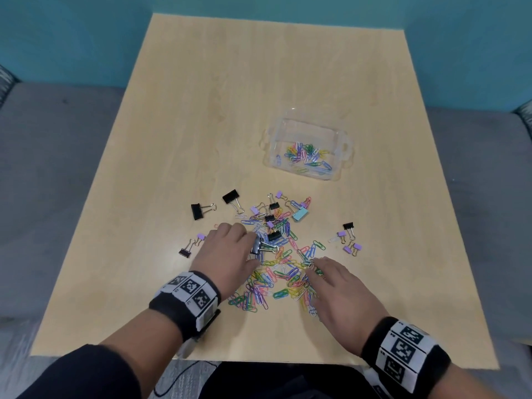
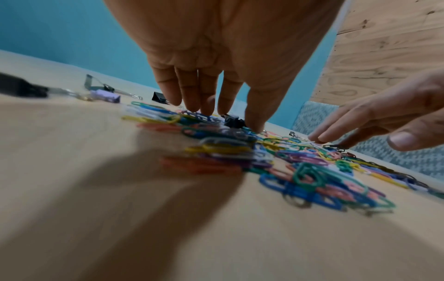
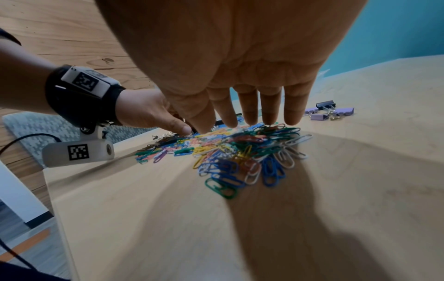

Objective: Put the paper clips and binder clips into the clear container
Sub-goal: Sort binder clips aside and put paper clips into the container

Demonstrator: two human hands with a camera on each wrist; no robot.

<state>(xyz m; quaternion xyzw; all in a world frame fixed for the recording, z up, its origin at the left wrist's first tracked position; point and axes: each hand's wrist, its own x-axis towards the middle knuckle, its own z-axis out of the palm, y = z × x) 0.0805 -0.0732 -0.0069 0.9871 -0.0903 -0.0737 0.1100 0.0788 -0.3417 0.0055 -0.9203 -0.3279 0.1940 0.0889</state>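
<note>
The left hand (image 1: 230, 251) is spread flat over the left side of the big pile of paper clips (image 1: 283, 272), palm down. Its fingers (image 2: 206, 95) are straight and point down at the clips, and it holds nothing. The thumb tip comes down among the clips next to a black binder clip (image 1: 259, 245) with silver handles. The right hand (image 1: 336, 289) is spread the same way over the right side of the pile. Its fingers (image 3: 269, 106) are straight too, with the tips just at the top of the clips, and nothing is pinched in them. The paper clips are many colors: blue, green, yellow, pink, purple and white. They lie in a loose heap on the table (image 1: 259, 96), between the two hands and a bit past them. More binder clips are mixed in and scattered around. Two large black ones (image 1: 214, 205) sit to the far left of the pile. A few small purple and black ones (image 1: 349, 239) sit off to the right, apart from the heap. A light blue one (image 1: 300, 215) lies at the far edge of the pile. The clear container (image 1: 308, 148) stands farther back on the table, to the right, well apart from the hands. It is open on top and has some colored paper clips in the bottom. Both wrists wear black bands (image 1: 184, 295) with black and white square marks.
</note>
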